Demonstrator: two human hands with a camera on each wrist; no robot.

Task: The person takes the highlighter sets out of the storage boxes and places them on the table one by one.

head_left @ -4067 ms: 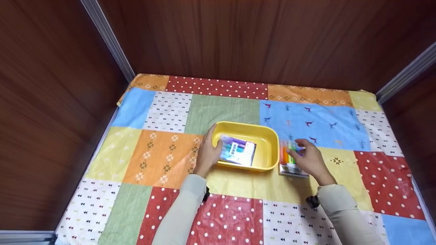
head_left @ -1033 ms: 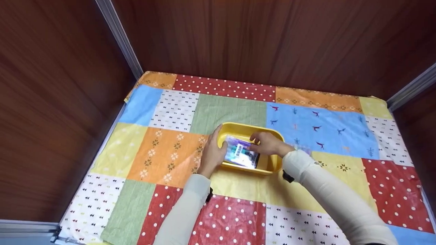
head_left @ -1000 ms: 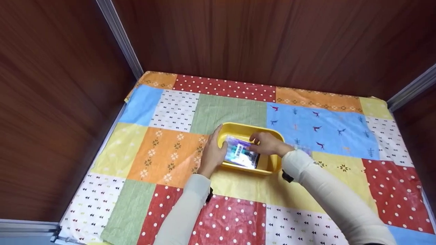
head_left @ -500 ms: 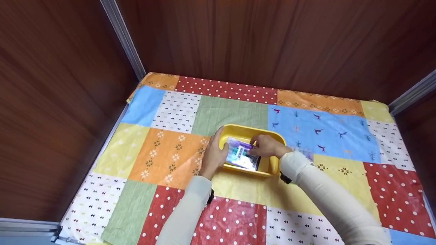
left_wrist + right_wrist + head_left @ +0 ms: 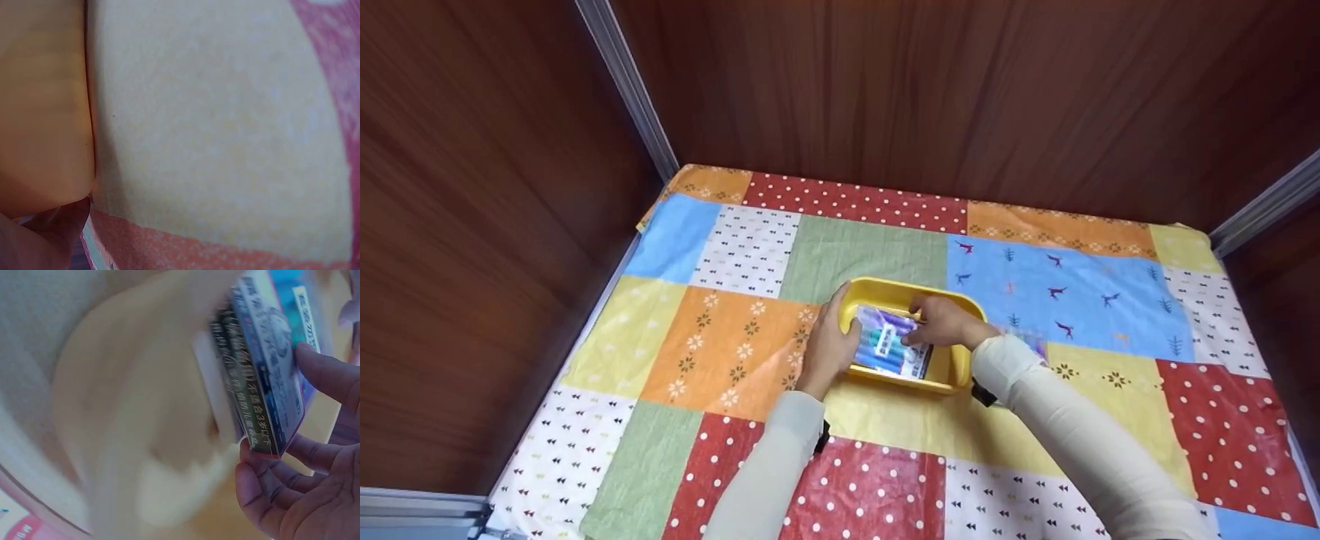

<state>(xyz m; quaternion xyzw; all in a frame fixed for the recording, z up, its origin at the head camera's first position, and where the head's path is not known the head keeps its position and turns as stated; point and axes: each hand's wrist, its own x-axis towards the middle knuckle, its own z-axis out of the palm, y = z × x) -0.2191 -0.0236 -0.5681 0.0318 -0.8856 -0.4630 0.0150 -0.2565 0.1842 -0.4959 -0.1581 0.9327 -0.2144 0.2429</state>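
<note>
A yellow plastic bin [image 5: 877, 292] stands on the patchwork cloth in the head view. Inside it, toward the left, lies a clear pack of purple and teal pens [image 5: 879, 343] with a white label. My left hand [image 5: 829, 349] grips the bin's left end, thumb over the rim; the left wrist view shows fingers at the bin's lower corner. Reaching into the bin, my right hand [image 5: 949, 321] pinches the pack's right edge. In the right wrist view the pack [image 5: 275, 377] is tilted between thumb and fingers. A second pack [image 5: 1033, 343] is mostly hidden behind the right sleeve.
The patchwork cloth [image 5: 735, 352] covers the table around the bin. Dark wood panels [image 5: 840, 90] stand behind and on both sides, with metal strips at the corners. At the lower left of the right wrist view is a pink and white printed item [image 5: 17, 517].
Four seconds ago my right hand was at the pack of pens right of the bin; now it is inside the bin on the other pack. Over the last second both hands have barely moved.
</note>
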